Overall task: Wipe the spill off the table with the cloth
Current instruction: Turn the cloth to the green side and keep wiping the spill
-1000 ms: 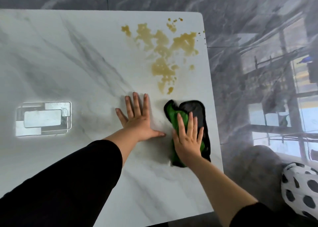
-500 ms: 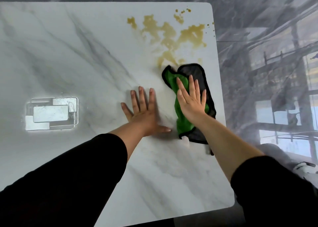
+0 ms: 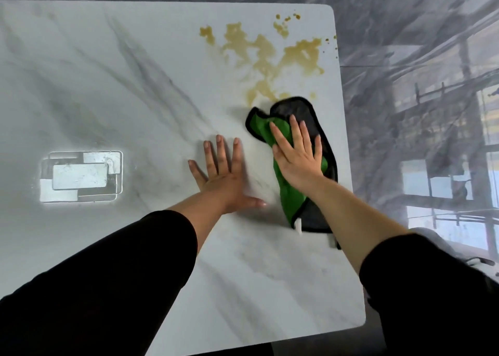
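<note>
View from above of a white marble-patterned worktop over a glossy grey floor. A yellow-brown spill spreads in blotches and droplets across the far right corner of the worktop. A green and black cloth lies lengthwise near the right edge, its far end touching the near fringe of the spill. The right grip, a bare hand, is released and lies flat, palm down, pressing on the middle of the cloth. The left grip, also released, rests spread flat on the bare worktop just beside the cloth. Both arms wear black sleeves. A bright rectangular light reflection shows on the worktop's left.
</note>
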{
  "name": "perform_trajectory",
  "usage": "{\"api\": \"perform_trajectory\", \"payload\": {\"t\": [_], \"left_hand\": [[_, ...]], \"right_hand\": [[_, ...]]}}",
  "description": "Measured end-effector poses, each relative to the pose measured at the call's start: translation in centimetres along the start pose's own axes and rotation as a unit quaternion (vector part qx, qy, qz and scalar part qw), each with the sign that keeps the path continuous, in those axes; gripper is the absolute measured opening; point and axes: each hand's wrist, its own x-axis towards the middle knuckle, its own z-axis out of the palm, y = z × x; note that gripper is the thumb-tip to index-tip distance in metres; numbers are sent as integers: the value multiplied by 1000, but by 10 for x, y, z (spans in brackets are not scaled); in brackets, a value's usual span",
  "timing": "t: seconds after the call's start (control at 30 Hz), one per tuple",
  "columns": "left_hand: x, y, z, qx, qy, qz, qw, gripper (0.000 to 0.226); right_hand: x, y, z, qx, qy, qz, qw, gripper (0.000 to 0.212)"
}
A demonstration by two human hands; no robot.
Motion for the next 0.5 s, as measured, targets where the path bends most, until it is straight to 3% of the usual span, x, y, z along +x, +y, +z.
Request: {"api": "perform_trajectory", "payload": {"t": [0.13,0.27,0.37,0.5], "left_hand": [[1,-1,1,-2,7,3,1000,154],[0,0,1,-8,7,0,1000,153],[1,-2,1,-4,12,8,1000,153],[1,-2,0,-8,8,3,1000,155]], "right_hand": [[7,2,0,4,-13,-20,1000,49],[-53,11,20,-14,7,-26,1000,50],[-88,14,32,-20,-26,-30,999,50],[-62,-1,28,-33,2,-23,999,49]]}}
